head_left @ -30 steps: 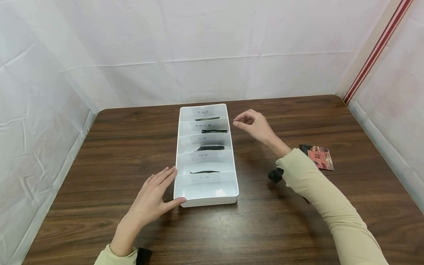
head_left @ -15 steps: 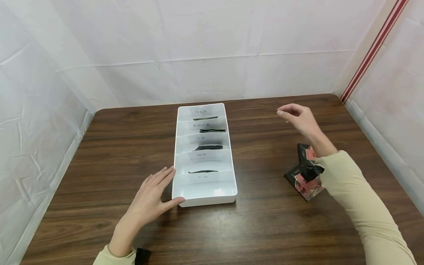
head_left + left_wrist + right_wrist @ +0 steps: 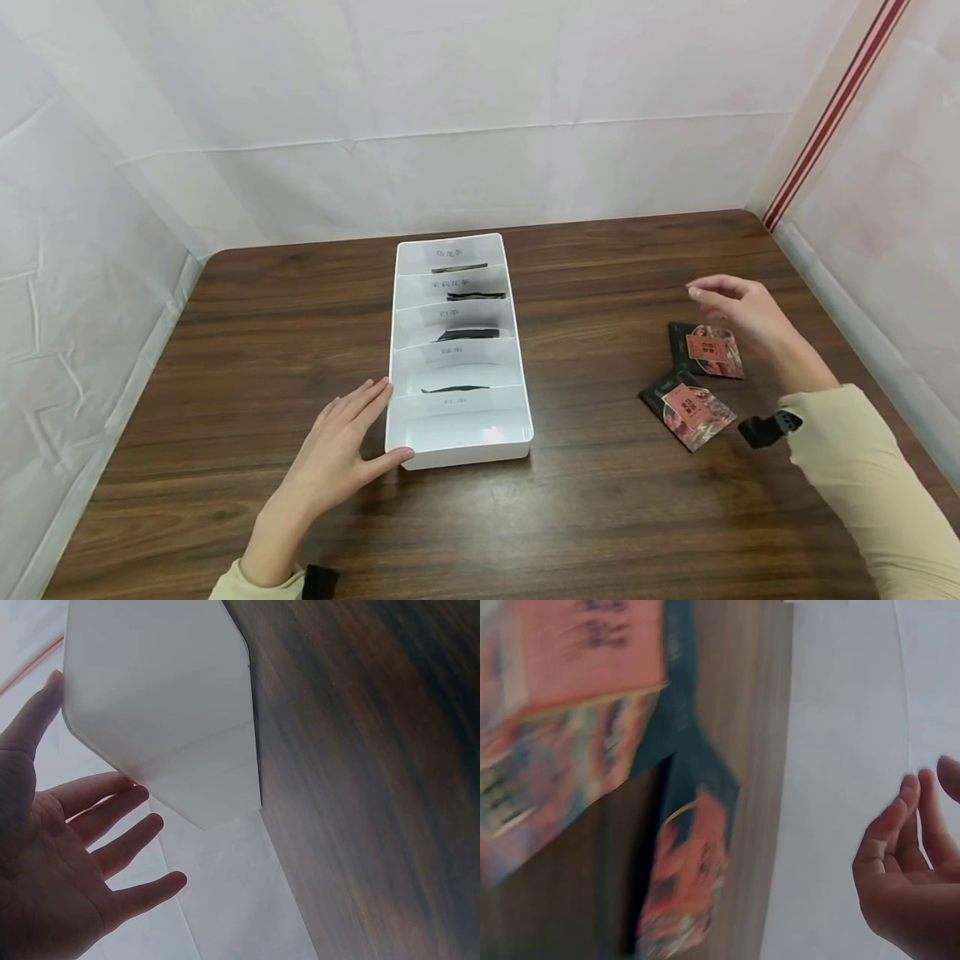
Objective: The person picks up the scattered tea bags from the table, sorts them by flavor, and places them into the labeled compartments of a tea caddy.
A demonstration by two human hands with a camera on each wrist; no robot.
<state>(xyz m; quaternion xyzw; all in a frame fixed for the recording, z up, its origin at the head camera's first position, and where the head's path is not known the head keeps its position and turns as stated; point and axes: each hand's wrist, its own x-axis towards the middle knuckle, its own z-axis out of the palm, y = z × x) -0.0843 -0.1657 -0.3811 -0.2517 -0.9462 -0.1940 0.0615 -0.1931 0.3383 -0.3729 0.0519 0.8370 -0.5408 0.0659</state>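
A long white divided box [image 3: 472, 457] stands on the table, its compartments marked with handwritten Chinese tea labels. Dark edges of upright packets [image 3: 468, 335] show in the compartments behind the front one. My left hand [image 3: 330, 450] rests at the box's near left corner, fingers spread and fairly straight; the left wrist view shows thumb and fingertips against its rim [image 3: 97, 759]. Two black tea sachets with red labels lie at the right, a farther one [image 3: 711, 350] and a nearer one [image 3: 692, 414]. Beside the farther sachet, my right hand [image 3: 750, 315] hovers with loosely curled fingers, holding nothing.
The dark wood table [image 3: 585, 508] has white sheeting [image 3: 465, 125] along its back and sides. A red-striped strip [image 3: 836, 112] runs up the back right corner. A black wrist device [image 3: 768, 428] hangs under the right sleeve, close to the nearer sachet.
My right hand has moved from beside the box's far end to the right and toward me, over by the sachets, uncovering both. My left hand has stayed at the box corner.
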